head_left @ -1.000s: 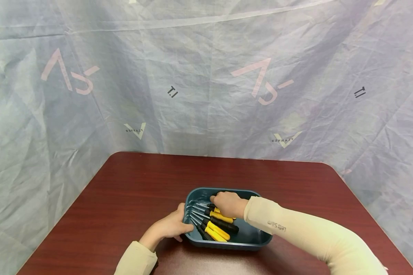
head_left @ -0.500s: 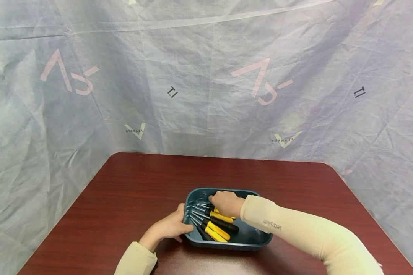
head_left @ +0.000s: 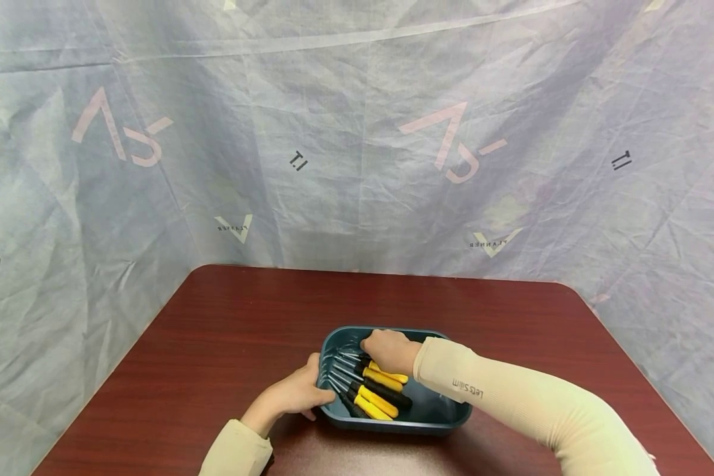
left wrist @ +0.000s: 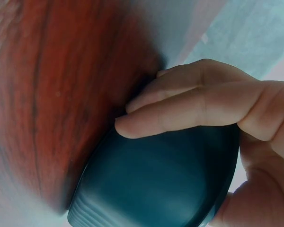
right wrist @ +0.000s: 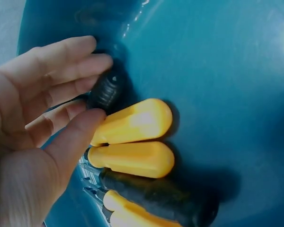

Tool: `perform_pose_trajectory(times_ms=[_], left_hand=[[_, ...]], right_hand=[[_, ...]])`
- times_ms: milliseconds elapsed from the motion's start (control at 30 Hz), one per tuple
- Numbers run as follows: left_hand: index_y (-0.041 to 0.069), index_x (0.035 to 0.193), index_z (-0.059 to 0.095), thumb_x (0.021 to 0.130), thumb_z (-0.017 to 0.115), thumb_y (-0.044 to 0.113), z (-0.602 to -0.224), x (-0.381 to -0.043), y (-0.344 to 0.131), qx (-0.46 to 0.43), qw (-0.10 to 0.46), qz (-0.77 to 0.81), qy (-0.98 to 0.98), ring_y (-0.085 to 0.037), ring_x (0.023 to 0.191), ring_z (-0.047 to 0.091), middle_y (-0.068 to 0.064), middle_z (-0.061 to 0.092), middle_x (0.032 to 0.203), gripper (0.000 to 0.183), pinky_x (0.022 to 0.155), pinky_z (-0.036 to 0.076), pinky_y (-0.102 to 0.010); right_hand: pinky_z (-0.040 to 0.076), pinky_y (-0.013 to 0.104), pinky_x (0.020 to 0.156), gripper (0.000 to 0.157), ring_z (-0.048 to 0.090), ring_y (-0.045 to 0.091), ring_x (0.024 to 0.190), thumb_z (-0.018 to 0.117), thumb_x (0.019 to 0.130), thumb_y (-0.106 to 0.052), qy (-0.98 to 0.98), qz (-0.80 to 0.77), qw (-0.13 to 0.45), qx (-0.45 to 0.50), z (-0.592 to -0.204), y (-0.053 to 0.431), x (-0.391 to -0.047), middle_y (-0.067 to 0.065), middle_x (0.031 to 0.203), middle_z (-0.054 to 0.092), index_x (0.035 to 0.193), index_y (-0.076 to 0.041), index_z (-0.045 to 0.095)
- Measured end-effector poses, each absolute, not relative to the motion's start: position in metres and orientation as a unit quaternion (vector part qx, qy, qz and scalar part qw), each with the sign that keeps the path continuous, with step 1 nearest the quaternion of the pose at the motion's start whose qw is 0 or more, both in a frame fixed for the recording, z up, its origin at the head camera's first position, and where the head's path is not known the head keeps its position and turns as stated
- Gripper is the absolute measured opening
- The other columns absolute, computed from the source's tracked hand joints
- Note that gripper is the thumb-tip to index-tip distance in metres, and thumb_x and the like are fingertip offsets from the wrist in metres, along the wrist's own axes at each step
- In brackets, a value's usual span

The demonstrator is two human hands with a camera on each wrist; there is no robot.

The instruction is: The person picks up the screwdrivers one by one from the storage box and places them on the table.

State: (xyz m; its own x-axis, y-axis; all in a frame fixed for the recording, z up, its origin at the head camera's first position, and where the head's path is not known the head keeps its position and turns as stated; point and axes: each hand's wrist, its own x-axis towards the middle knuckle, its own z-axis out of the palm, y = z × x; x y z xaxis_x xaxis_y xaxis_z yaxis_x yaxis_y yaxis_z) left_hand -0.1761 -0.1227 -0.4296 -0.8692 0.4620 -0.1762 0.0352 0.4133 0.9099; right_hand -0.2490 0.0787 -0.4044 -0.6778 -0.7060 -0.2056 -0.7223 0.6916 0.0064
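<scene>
A dark teal tray (head_left: pixel 393 427) rests on the table, with several screwdrivers fanned out in it, their shafts toward its left end. My left hand (head_left: pixel 297 392) grips that end, thumb at the rim and fingers along the outer wall (left wrist: pixel 156 175). Inside the tray, my right hand (head_left: pixel 391 350) is near the far side. The right wrist view has its thumb and fingertips pinching a black screwdriver handle (right wrist: pixel 106 90); the shaft is hidden behind the hand. Beside the thumb lies a yellow screwdriver handle (right wrist: pixel 137 123), then another yellow handle (right wrist: pixel 132 159) and a thick black handle (right wrist: pixel 156 191).
The dark red wooden table (head_left: pixel 262 304) extends around the tray. A grey printed cloth (head_left: pixel 357 132) hangs behind and along the sides. The right part of the tray floor (head_left: pixel 431 400) shows beside the screwdriver handles.
The right hand and forearm have shifted slightly left within the tray. More of a yellow screwdriver handle shows beside that hand. The left hand keeps its hold on the tray.
</scene>
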Motion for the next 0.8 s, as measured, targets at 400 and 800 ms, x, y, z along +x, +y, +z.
perform_pose_trajectory(times_ms=[400,800], left_hand=[[-0.011,0.127,0.018,0.075,0.060,0.010,-0.4287,-0.1779,-0.1248,0.161,0.209,0.521,0.812,-0.021,0.065,0.055,-0.023,0.045,0.105,0.070,0.046,0.051,-0.041],[-0.011,0.126,0.018,0.076,0.059,0.011,-0.4298,-0.1797,-0.1255,0.162,0.213,0.521,0.811,-0.020,0.065,0.054,-0.023,0.044,0.104,0.068,0.046,0.051,-0.040]], right_hand=[[0.045,0.017,0.045,0.022,0.053,0.010,0.055,0.060,0.085,-0.004,0.911,0.062,0.071,-0.400,-0.4077,0.0780,-0.2481,0.003,0.080,0.062,0.105,-0.011,0.066],[0.048,0.018,0.052,0.021,0.056,0.010,0.059,0.063,0.083,-0.002,0.907,0.054,0.067,-0.412,-0.4110,0.0812,-0.2493,0.003,0.082,0.063,0.103,-0.010,0.066]])
